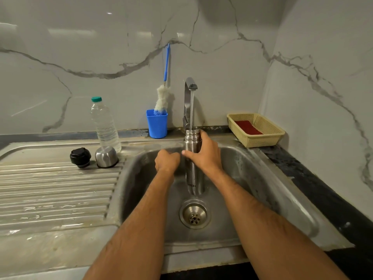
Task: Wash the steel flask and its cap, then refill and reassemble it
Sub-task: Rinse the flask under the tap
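The steel flask (194, 178) stands upright and uncapped in the sink (252, 170), its mouth under the running tap (190, 85). Water streams into the mouth. My right hand (203, 153) grips the flask's upper body. My left hand (167, 161) hovers just left of the flask with its fingers curled and nothing visible in them. The black stopper (80, 157) and the steel cup cap (106, 157), upside down, sit on the drainboard at the left.
A plastic water bottle (104, 124) stands behind the cap. A blue cup (157, 123) holds a bottle brush (163, 98) against the wall. A yellow basket (262, 136) with a red scrub pad sits at the right. The drain (194, 214) lies below the flask.
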